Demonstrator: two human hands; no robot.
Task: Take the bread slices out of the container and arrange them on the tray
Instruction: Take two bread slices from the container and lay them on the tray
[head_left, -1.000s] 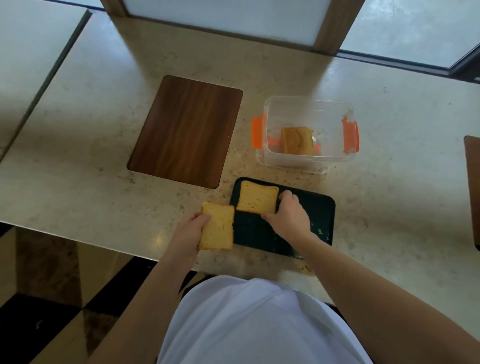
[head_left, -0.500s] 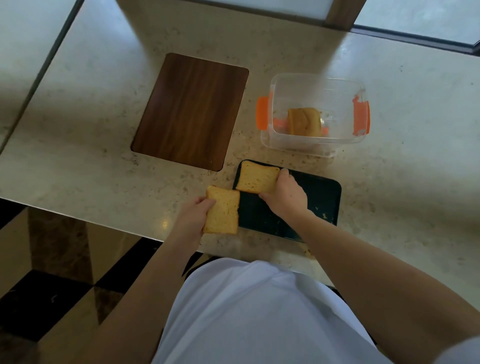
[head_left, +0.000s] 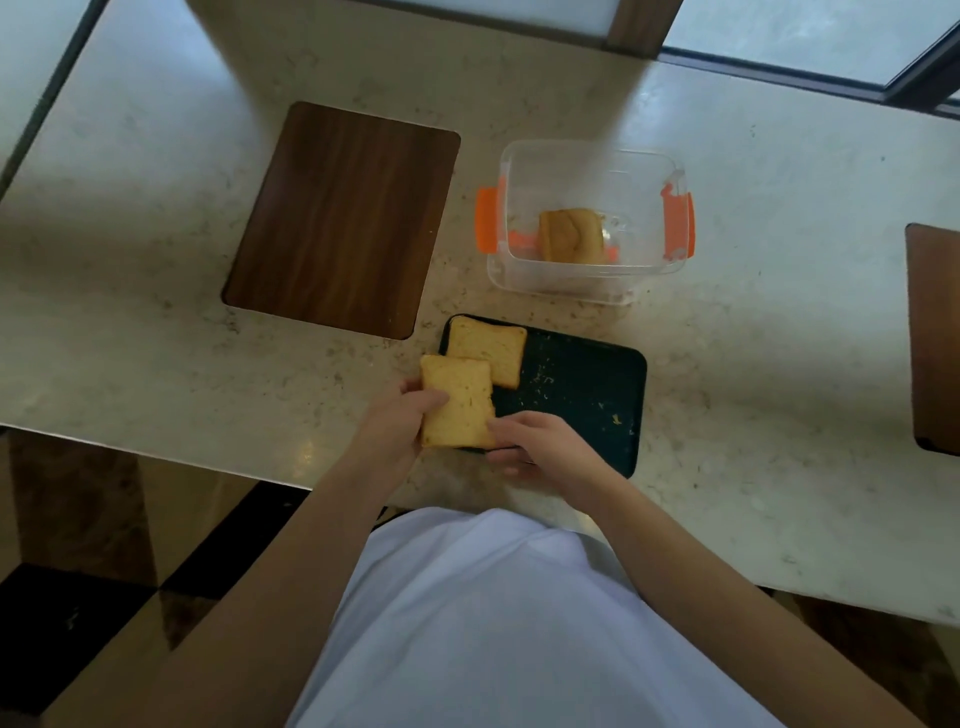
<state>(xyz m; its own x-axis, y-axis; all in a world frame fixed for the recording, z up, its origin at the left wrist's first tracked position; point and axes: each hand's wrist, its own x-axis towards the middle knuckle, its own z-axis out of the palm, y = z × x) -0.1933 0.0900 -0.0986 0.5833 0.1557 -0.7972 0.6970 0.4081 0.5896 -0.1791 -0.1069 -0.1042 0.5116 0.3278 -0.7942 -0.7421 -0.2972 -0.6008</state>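
Note:
A dark tray (head_left: 587, 384) with crumbs lies near the counter's front edge. One bread slice (head_left: 491, 349) rests flat in its far left corner. My left hand (head_left: 397, 421) grips a second bread slice (head_left: 457, 402) by its left edge, over the tray's near left part, overlapping the first slice's corner. My right hand (head_left: 540, 447) touches that slice's lower right corner with its fingertips. Behind the tray stands a clear container (head_left: 589, 280) with orange clips, holding more bread (head_left: 571, 235).
A brown wooden board (head_left: 343, 218) lies on the marble counter left of the container. Another brown board (head_left: 935, 338) shows at the right edge. The counter's front edge runs just below the tray, with dark floor beyond it.
My right hand let go of the slice in the tray's far corner and came to the second slice. My left hand carried that slice rightward over the tray.

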